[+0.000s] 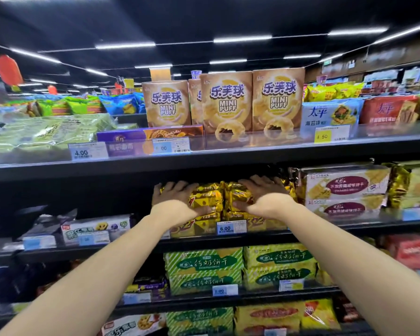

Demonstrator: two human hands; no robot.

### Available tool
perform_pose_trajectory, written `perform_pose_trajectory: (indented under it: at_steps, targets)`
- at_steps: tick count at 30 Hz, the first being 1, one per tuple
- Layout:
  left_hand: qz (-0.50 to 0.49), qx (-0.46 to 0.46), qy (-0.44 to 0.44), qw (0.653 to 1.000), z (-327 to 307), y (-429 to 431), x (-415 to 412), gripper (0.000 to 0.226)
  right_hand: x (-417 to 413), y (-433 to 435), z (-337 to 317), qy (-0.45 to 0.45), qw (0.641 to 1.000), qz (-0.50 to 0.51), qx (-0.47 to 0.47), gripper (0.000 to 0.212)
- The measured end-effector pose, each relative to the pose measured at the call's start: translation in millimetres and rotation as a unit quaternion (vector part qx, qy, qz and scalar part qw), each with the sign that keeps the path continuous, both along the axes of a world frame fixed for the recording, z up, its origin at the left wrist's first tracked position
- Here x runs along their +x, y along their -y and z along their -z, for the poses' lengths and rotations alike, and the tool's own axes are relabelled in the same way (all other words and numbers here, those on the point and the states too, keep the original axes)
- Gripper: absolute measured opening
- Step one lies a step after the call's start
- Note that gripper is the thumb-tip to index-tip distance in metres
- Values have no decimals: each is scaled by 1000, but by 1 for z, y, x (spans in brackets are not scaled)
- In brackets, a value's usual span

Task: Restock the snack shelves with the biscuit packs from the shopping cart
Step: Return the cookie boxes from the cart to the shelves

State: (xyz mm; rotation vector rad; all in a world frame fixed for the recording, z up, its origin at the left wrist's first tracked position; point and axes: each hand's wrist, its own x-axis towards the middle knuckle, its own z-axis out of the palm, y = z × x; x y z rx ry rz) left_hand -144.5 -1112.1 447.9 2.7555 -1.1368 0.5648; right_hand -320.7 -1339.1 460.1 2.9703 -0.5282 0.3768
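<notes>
While my left hand [172, 198] and right hand [261, 196] grip the gold biscuit packs [210, 198] from either side on the middle shelf [325, 230], this batch seems nearly seated; the shopping cart is out of view, so what remains is unclear.

Dark ceiling, long white strip lights [243, 39]. Red lantern [9, 69] hanging upper left. Four tan Mini Puff boxes [226, 105] upright, side by side, top centre. Purple box [131, 138] lying flat just left of them, pale green bags [39, 132] further left. Blue pack [330, 115], then red pack [388, 110], right of boxes. Price tags: white "4.00" tag [87, 151], yellow tag [322, 137] under blue pack, "6.00" tag [231, 226] lower centre. Green striped packs [204, 263] stacked beneath.
</notes>
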Motion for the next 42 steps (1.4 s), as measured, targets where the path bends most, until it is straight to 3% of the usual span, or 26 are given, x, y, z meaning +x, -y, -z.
perform_pose_trajectory:
  at_steps: [8, 15, 20, 26, 35, 42]
  targets:
    - [0, 27, -38, 999, -10, 1, -10, 101, -4, -6, -4, 5, 1000, 2, 22, 77]
    - [29, -44, 74, 996, 4, -4, -75, 75, -28, -5, -3, 15, 999, -30, 12, 69]
    - [14, -64, 73, 995, 10, 7, -113, 63, -62, -6, 0, 17, 1000, -23, -14, 65]
    - [68, -93, 101, 988, 22, 14, -142, 59, -103, -2, 11, 68, 996, -48, -45, 56]
    - [120, -94, 47, 987, 70, 9, -170, 53, -149, -12, 70, 116, 991, -59, -14, 51]
    - [133, -103, 23, 985, 147, -10, -173, 47, -151, -36, 149, 116, 991, -68, -5, 44]
